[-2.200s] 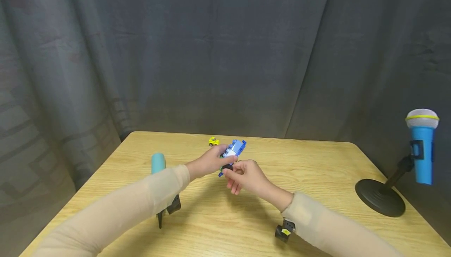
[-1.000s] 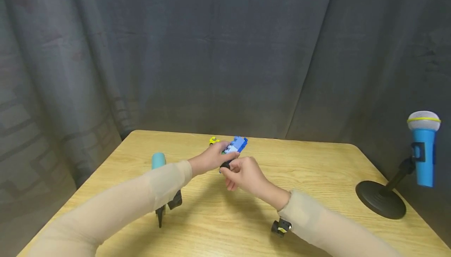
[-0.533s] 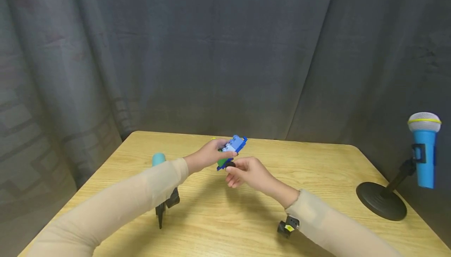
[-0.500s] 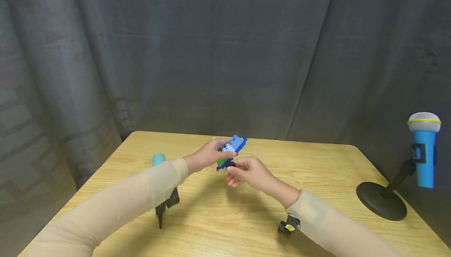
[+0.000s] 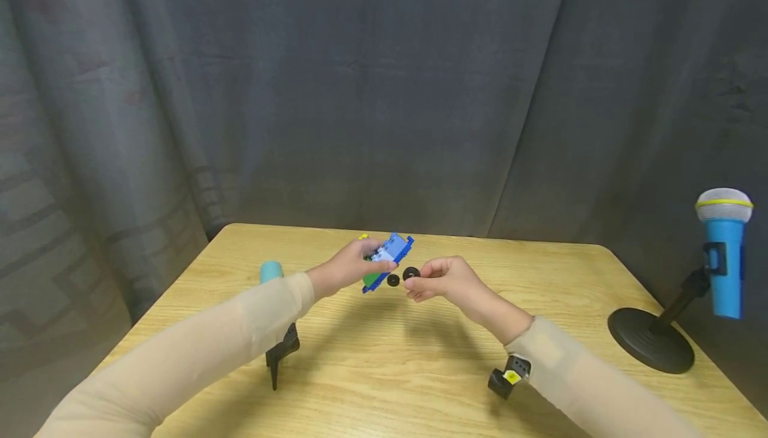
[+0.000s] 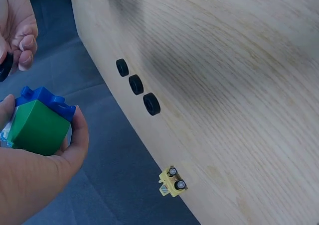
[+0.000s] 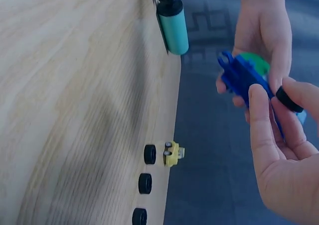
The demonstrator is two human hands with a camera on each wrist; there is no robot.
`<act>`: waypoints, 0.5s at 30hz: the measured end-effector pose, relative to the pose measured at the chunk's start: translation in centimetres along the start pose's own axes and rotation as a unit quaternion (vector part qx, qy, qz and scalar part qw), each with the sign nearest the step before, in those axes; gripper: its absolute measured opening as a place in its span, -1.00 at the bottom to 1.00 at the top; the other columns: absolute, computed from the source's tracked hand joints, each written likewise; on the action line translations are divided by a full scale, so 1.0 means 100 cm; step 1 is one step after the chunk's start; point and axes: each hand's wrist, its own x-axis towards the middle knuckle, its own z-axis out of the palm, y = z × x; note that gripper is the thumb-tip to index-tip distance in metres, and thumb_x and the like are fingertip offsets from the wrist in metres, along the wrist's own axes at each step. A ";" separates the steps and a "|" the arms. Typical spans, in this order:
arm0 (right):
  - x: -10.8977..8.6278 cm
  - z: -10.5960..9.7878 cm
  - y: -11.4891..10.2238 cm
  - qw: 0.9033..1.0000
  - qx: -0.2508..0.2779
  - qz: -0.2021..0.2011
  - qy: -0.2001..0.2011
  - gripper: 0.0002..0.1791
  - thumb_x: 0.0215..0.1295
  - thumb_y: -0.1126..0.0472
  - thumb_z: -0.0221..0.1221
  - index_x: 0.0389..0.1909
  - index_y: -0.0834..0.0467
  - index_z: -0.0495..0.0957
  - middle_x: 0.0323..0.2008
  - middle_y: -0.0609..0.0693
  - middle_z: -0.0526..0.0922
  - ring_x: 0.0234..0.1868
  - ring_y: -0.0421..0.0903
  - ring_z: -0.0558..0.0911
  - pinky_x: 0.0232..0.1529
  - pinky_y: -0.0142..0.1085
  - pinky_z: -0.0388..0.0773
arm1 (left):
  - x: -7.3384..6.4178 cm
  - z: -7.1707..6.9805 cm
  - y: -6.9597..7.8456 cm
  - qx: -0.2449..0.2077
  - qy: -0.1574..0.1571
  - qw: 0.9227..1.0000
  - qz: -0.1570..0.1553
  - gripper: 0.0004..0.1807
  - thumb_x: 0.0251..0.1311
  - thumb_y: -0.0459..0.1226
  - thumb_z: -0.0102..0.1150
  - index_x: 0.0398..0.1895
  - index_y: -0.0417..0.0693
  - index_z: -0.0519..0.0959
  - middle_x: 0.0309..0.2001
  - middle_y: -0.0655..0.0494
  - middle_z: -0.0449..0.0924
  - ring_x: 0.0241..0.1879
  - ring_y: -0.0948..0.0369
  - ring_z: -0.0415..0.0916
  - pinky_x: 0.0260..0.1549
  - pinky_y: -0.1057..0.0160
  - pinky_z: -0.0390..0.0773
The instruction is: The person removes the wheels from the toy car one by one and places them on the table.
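My left hand [image 5: 345,270] grips a toy truck body [image 5: 393,249] with a light blue top, a dark blue base and a green part, tilted above the table. To its right, my right hand [image 5: 453,281] pinches a black toy wheel [image 5: 411,274] between thumb and fingers. In the right wrist view that wheel [image 7: 289,99] appears close to the blue base [image 7: 244,80]; in the head view a gap separates them. Several more black wheels lie about: the left wrist view has three in a row on the table, the middle one [image 6: 136,84] between its neighbours.
A small yellow toy vehicle [image 6: 172,181] stands near the table's far edge, mostly hidden by my left hand in the head view. A teal cylinder with a black end [image 7: 174,33] lies left, under my left forearm. A blue toy microphone [image 5: 725,258] on a black stand [image 5: 651,340] is right.
My right hand has drawn back to the right with the wheel, away from the truck body. The left hand has shifted slightly left. One wheel on the table has come into sight between them.
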 end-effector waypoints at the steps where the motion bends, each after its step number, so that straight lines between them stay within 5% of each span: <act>1: 0.000 -0.002 0.001 1.000 0.003 0.003 0.004 -0.76 0.14 0.18 0.38 -0.50 0.21 0.53 -0.35 0.14 0.76 -0.25 0.05 0.75 -0.05 -0.08 0.63 | 0.000 0.000 -0.001 0.002 0.000 1.000 0.001 -0.34 0.25 -0.10 0.25 0.35 -0.18 0.35 0.09 -0.02 0.59 0.01 0.15 0.53 0.10 0.07 0.48; 7: 0.003 -0.016 0.007 0.999 0.027 0.011 0.035 -0.74 0.12 0.27 0.38 -0.56 0.11 0.45 -0.43 0.00 0.76 -0.33 -0.08 0.74 -0.05 -0.12 0.63 | -0.001 0.002 -0.001 0.017 -0.002 1.000 -0.009 -0.31 0.23 -0.11 0.27 0.36 -0.21 0.33 0.10 -0.05 0.57 -0.07 0.18 0.52 0.04 0.11 0.50; 15: 0.006 -0.036 0.021 0.995 0.079 0.022 0.065 -0.77 0.19 0.41 0.27 -0.26 0.31 0.38 -0.42 -0.01 0.74 -0.43 -0.18 0.71 -0.27 -0.30 0.66 | -0.004 0.006 0.002 0.016 0.002 1.000 -0.015 -0.33 0.23 -0.16 0.28 0.35 -0.24 0.33 0.19 -0.14 0.53 0.10 0.08 0.52 0.10 0.08 0.49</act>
